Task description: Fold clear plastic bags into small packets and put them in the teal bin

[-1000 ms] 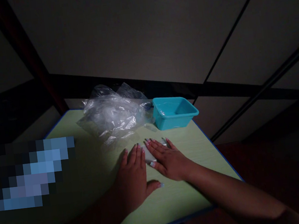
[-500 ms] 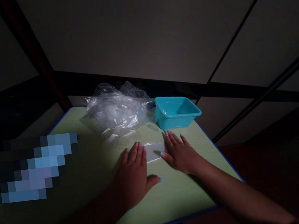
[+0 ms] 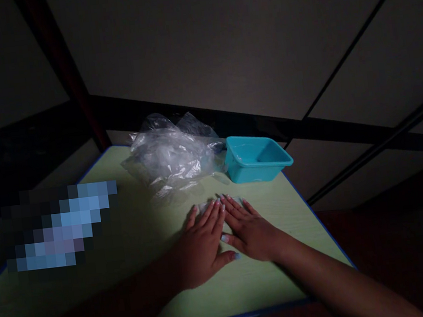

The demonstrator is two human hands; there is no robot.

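Note:
Both palms face down on a small clear plastic sheet or bag [image 3: 204, 207], which lies flat on the pale green table [image 3: 220, 302]. My left hand [image 3: 202, 246] rests on its left part, fingers stretched out and thumb pointing right. My right hand [image 3: 248, 230] lies flat on its right part, fingers extended. The fingertips of the two hands meet near the middle of the plastic. Most of the plastic is hidden under the hands; only slivers of its far edge show.
A heap of crumpled clear plastic bags [image 3: 175, 155] sits at the back of the table. To its right, near the table's right edge, stands a turquoise plastic basin [image 3: 257, 171]. A blurred-out bluish patch [image 3: 69, 220] covers something on the left. Dark panels [image 3: 191, 44] rise behind the table.
My hands have come together over the plastic, the left sliding right and the right sliding left, covering its middle that was visible before. The view has shifted slightly.

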